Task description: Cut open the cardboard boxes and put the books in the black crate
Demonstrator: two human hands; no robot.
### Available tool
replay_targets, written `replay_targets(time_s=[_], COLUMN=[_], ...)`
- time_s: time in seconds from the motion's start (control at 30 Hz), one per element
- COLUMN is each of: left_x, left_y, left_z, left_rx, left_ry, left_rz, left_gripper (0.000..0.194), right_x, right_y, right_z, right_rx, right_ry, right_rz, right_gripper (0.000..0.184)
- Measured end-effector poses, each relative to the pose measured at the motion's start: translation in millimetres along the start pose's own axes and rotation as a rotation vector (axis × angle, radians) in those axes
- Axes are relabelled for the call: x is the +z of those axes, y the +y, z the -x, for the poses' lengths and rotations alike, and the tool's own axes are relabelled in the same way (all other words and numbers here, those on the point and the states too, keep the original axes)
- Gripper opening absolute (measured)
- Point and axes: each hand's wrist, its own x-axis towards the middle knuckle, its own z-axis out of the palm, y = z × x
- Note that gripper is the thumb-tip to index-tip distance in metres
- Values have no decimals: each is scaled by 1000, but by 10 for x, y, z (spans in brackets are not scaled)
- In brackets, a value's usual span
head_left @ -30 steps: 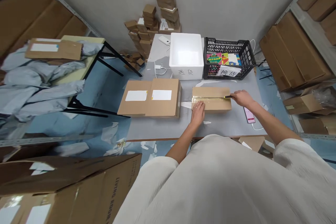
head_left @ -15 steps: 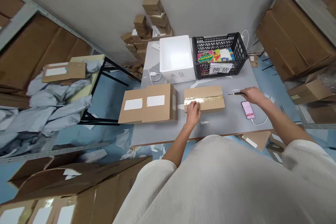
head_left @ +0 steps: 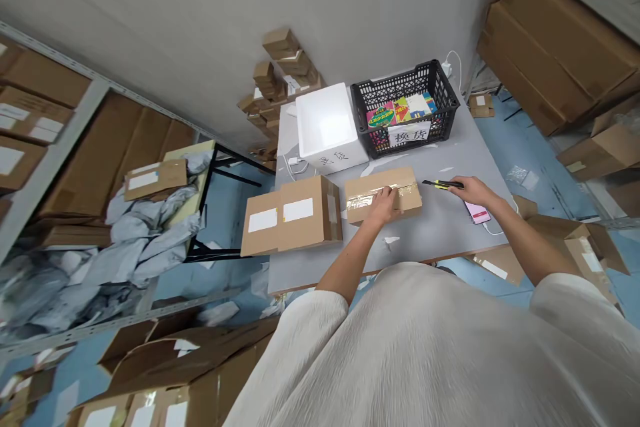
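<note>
The cutter (head_left: 443,184), clasped in the right hand (head_left: 473,191), is now held off the box (head_left: 369,182) nearer than the white bin (head_left: 346,157), its tape (head_left: 361,201) freed from the blade (head_left: 429,182), while the left hand (head_left: 383,205), loosely spread, is shifted rightward on top.

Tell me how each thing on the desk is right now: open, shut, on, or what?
Taped box: flaps down; can't tell if the tape is cut
Cutter: blade out, in the right hand
White bin: open, looks empty
Black crate: open, books inside
Phone: screen lit, cable attached
</note>
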Motion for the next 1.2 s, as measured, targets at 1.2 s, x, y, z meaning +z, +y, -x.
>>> replay_targets(time_s=[1.2], left_x=[170], left_y=[36], left_z=[-67], left_rx=[-24], left_ry=[36], left_rz=[-24], left_gripper=[86], right_x=[35], right_y=[-145], right_z=[-643], right_rx=[-198], right_ry=[-340], right_rz=[-95], right_gripper=[55])
